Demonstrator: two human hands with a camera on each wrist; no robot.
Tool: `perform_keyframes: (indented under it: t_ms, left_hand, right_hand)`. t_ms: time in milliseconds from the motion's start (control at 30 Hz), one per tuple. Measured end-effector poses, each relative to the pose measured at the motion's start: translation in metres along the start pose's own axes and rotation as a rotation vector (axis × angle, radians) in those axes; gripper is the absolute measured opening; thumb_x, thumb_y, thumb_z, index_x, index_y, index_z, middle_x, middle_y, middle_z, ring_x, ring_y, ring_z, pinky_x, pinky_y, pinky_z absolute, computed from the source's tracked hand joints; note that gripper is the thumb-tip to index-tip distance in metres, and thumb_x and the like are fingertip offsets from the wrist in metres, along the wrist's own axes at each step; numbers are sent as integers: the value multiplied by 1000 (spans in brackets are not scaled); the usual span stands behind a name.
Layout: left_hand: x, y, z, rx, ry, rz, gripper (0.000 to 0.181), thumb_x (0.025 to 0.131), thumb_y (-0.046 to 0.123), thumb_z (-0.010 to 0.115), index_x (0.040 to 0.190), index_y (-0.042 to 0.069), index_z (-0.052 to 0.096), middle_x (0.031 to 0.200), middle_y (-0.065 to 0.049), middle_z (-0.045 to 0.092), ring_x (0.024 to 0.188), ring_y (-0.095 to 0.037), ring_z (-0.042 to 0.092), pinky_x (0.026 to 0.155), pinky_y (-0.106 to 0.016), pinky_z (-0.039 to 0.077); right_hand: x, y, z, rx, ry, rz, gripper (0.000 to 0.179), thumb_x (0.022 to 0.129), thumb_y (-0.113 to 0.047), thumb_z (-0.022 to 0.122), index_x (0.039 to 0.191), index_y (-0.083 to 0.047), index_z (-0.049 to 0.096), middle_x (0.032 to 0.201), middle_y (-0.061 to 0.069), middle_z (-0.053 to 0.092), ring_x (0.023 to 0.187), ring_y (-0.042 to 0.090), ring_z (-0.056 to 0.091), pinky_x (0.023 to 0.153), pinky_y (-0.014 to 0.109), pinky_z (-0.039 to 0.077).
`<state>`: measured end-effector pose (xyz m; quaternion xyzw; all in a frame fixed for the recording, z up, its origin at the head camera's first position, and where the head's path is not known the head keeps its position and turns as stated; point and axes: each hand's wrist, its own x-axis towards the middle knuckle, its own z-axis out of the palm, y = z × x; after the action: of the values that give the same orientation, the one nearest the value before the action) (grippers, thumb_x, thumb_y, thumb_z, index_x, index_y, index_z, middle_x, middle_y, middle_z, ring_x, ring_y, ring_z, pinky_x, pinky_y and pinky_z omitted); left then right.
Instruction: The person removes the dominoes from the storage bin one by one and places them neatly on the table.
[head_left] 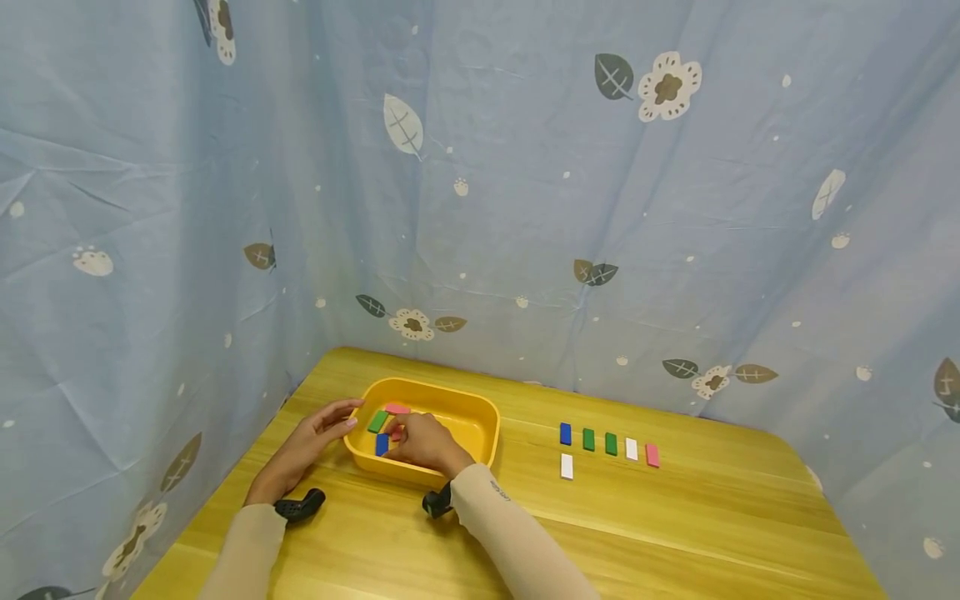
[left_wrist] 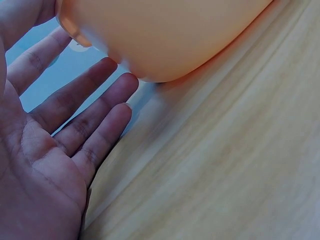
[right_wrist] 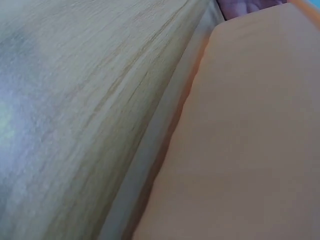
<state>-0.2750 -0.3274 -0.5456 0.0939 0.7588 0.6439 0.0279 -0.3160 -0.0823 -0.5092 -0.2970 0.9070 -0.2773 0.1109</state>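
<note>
A yellow plastic tray (head_left: 461,421) stands on the table, holding a green block (head_left: 378,422), a blue block (head_left: 382,444) and a pink block (head_left: 397,409). More pink shows beneath my right fingers. My left hand (head_left: 307,446) is at the tray's left end; in the left wrist view its fingers (left_wrist: 75,102) extend loosely beside the outer wall. Reaching over the near rim, my right hand (head_left: 427,442) has its fingers bent down among the blocks; whether it grips one I cannot tell. The right wrist view shows mostly the tray's outer side (right_wrist: 240,125).
Right of the tray, a row on the wooden table (head_left: 712,517) has a blue block (head_left: 566,433), two green blocks (head_left: 600,442), a white block (head_left: 632,448) and a pink block (head_left: 652,455). Another white block (head_left: 566,466) lies before the blue one. Blue curtains (head_left: 510,208) hang behind and left.
</note>
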Motion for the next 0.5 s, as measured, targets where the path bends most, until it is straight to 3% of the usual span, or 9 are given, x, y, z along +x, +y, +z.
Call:
perform_keyframes:
  t_ms: [100, 333, 500]
  left_hand:
    - [1, -1, 1, 5, -2, 2, 53, 105, 36, 62, 151, 13, 50, 156, -12, 44, 145, -35, 35, 99, -9, 38]
    - [-1, -1, 2, 15, -12, 2, 53, 105, 35, 62, 152, 15, 50, 157, -12, 42, 145, -36, 35, 101, -14, 40]
    - [-3, 0, 0, 43, -10, 2, 52, 105, 37, 60, 152, 17, 49, 158, -11, 41, 145, -36, 35, 104, -19, 39]
  right_hand:
    - [-1, 2, 0, 38, 19, 7, 38, 82, -36, 88, 113, -17, 76, 79, -16, 66, 73, 3, 58, 68, 21, 50]
    - [-12, -1, -8, 288, 22, 35, 44, 83, -25, 89, 119, -10, 71, 84, -9, 73, 62, 8, 66, 59, 23, 56]
    - [-21, -1, -22, 325, 28, 13, 48, 85, -21, 87, 127, -9, 68, 91, -6, 74, 71, 8, 69, 62, 25, 57]
